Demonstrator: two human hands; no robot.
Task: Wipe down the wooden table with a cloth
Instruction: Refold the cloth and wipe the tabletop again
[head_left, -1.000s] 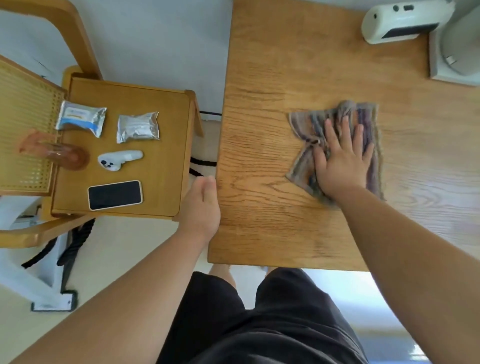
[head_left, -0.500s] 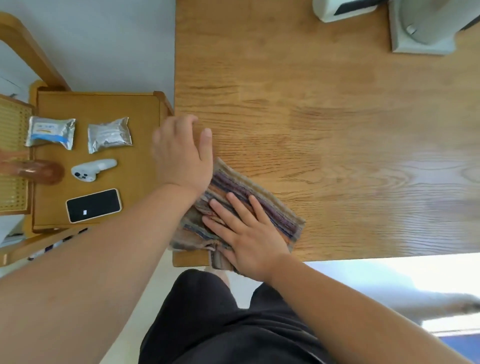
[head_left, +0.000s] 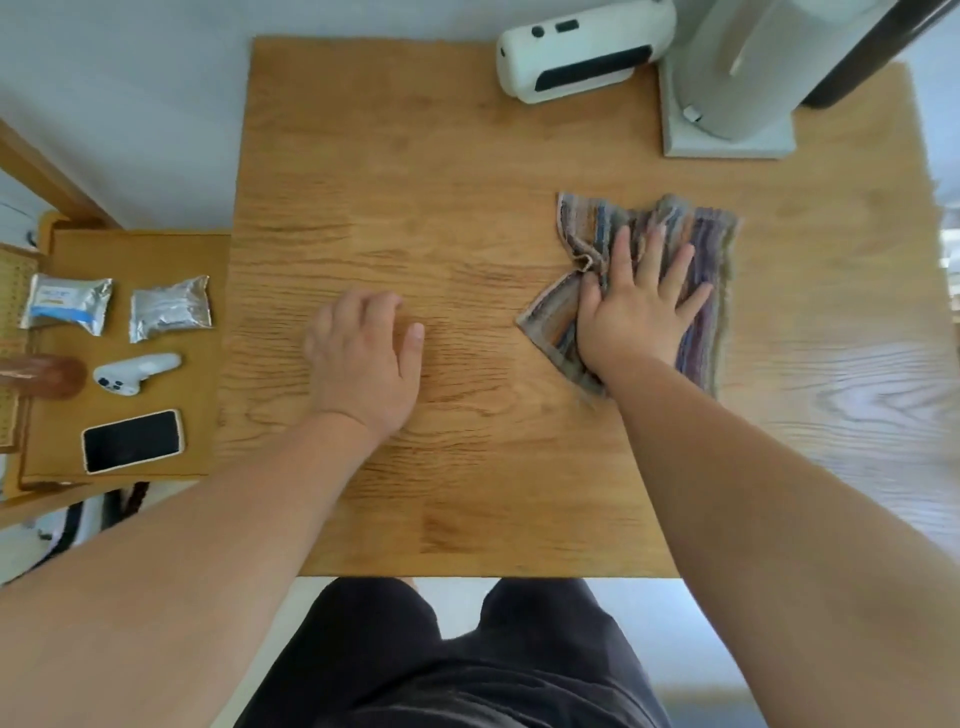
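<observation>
the striped cloth (head_left: 691, 249) is found on the right half of the wooden worktop (head_left: 441, 208), bunched up a bit and flattened under the right hand (head_left: 636, 317). that hand's grip is spread wide, fingers (head_left: 621, 254) fanned out and palm pressed flat on the fabric, so nothing is being pinched. part of the cloth is left sticking out past the fingertips and off to the left of the thumb.

the left hand (head_left: 363, 358) is laid palm down on bare wood near the middle-left of the worktop, well apart from the cloth, fingers loosely together and slightly curled, with nothing held.

at the far edge a white gadget (head_left: 582, 52) is seen lying on its side, just beside a pale grey stand base (head_left: 727, 140).

off to the left, a lower wooden side table (head_left: 130, 260) is loaded with two foil packets (head_left: 67, 306) (head_left: 169, 309), a white controller (head_left: 135, 371) and a phone (head_left: 132, 440) with its dark screen up. the view is a little blurred at the right edge.
</observation>
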